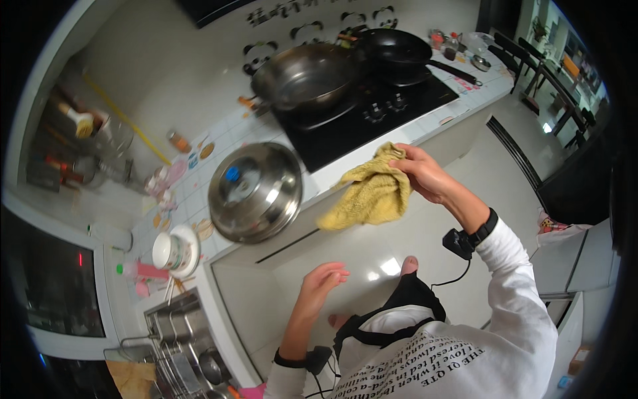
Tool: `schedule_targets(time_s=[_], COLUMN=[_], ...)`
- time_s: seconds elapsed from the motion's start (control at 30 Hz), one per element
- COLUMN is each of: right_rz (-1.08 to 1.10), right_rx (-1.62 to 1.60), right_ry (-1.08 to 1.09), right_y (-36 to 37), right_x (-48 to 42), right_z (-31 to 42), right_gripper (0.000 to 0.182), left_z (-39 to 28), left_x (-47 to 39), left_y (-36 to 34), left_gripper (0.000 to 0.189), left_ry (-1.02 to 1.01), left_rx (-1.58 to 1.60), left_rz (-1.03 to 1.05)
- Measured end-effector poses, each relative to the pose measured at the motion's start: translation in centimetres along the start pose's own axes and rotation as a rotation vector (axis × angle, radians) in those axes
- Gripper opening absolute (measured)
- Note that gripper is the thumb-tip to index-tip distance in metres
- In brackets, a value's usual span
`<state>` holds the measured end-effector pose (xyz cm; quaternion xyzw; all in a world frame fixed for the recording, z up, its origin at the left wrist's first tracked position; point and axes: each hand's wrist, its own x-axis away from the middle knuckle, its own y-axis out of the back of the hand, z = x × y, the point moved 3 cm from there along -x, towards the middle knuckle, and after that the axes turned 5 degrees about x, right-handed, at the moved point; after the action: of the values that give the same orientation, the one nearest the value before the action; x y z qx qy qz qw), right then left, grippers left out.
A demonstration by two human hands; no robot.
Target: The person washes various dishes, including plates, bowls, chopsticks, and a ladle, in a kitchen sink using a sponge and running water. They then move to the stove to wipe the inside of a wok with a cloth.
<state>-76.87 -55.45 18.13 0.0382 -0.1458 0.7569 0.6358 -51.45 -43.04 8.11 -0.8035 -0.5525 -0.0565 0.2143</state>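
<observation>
My right hand (423,172) grips a yellow cloth (371,194) by its upper end, and the cloth hangs down in front of the counter edge. My left hand (321,284) is lower, over the floor, with slightly curled fingers and nothing visible in it. On the counter left of the cloth lies a domed metal lid (256,192) with a blue knob. Behind the cloth is a black cooktop (369,117). On it stand a large metal wok (306,77) and a black frying pan (394,47), whose handle points right.
White bowls (167,251) stand on a plate at the counter's left, beside a pink bottle (149,272). A sink with a metal rack (174,359) is at lower left. A spice jar (179,141) lies near the wall; small bottles (451,46) stand right of the pan.
</observation>
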Motion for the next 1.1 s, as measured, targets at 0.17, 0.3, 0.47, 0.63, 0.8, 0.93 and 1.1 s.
schedule_targets(time_s=[0.17, 0.3, 0.47, 0.63, 0.8, 0.93, 1.1], right_rz=[-0.042, -0.179, -0.149, -0.117, -0.03, -0.019, -0.027], right_rx=[-0.227, -0.196, -0.243, -0.318, -0.228, -0.091, 0.039], right_ry=[0.053, 0.151, 0.247, 0.261, 0.235, 0.211, 0.284], right_y=[15.0, 26.1, 35.6, 42.9, 46.1, 49.2, 51.7], right_x=[1.8, 2.2, 0.8, -4.7, -12.0, -18.1, -26.4], right_z=[4.0, 8.1, 12.3, 13.9, 17.8, 21.5, 24.6], right_gripper=[0.041, 0.042, 0.041, 0.04, 0.04, 0.041, 0.04], left_z=[-0.3, -2.5, -3.7, -6.1, -7.3, -8.2, -9.0], left_x=[-13.3, -20.8, -28.8, -36.3, -44.8, -51.8, -58.7], left_y=[-12.4, -21.7, -27.3, -30.3, -32.3, -35.7, -38.9], left_gripper=[0.03, 0.029, 0.025, 0.029, 0.035, 0.044, 0.047], left_ry=[0.034, 0.073, 0.118, 0.131, 0.065, 0.061, 0.153], left_rx=[0.065, 0.022, 0.012, 0.01, 0.073, 0.157, 0.428], left_rz=[0.271, 0.404, 0.45, 0.43, 0.451, 0.384, 0.099])
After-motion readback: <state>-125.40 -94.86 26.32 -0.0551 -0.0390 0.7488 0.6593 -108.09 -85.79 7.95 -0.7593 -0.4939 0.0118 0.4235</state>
